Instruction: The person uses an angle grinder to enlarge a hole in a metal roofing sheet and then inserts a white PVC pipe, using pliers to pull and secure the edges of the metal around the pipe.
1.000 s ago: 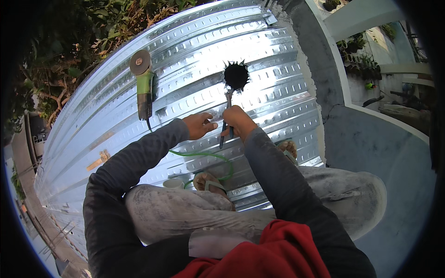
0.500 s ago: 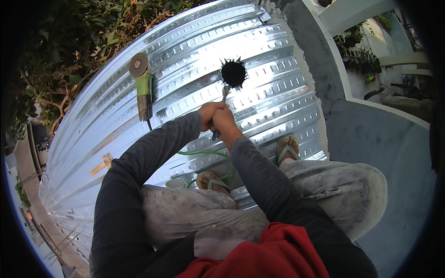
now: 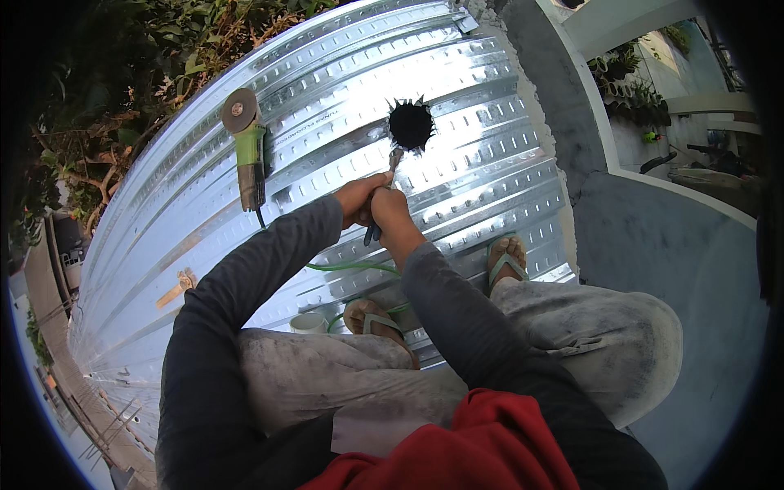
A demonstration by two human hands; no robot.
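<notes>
Both my hands are closed around a pair of pliers (image 3: 395, 158), the left hand (image 3: 358, 198) on the left side and the right hand (image 3: 390, 214) against it. Dark handle ends stick out below my fingers; most of the grip is hidden. The metal jaws reach the lower edge of a round, dark hole (image 3: 411, 126) with jagged, bent-up teeth of metal around it. This hole is cut in a shiny ribbed metal sheet (image 3: 482, 192). Whether the jaws are clamped on a tooth is too small to tell.
A green angle grinder (image 3: 250, 155) lies on the sheet to the left, its disc at the far end. A green cord (image 3: 351, 266) runs near my sandalled feet. Beside my left foot stands a white cup (image 3: 309, 323). Leafy plants (image 3: 163, 65) border the far left; a grey wall (image 3: 653, 237) stands right.
My hands and the pliers have shifted slightly to the left, with the jaws still at the hole's lower edge. The left forearm has drawn a little left.
</notes>
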